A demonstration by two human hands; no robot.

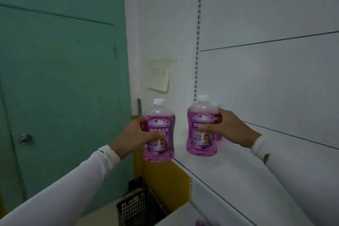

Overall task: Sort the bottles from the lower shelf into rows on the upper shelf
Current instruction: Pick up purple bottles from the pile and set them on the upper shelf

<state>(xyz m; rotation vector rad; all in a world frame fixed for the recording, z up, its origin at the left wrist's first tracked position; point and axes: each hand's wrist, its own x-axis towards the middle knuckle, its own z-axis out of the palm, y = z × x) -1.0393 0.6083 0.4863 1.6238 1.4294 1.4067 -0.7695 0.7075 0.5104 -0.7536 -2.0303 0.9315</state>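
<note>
Now: one purple bottle in each of your hands at the upper shelf

Your left hand grips the left bottle from its left side, thumb lying across the front label and the other fingers curled round behind, out of sight. That bottle is upright, white cap on top, and hangs just off the left end of the shelf, its base level with the shelf's front corner, the green door behind your arm.

Your right hand grips the right bottle from its right side, thumb pressed on the label, fingers wrapped round the back. That bottle is upright too, over the shelf's left end near the back panel; you cannot tell whether its base touches the shelf. A sliver of another purple bottle shows just behind it, under your hand.

Both bottles stand apart, side by side, with a yellow note on the wall above them. A dark basket sits on the floor below
</note>
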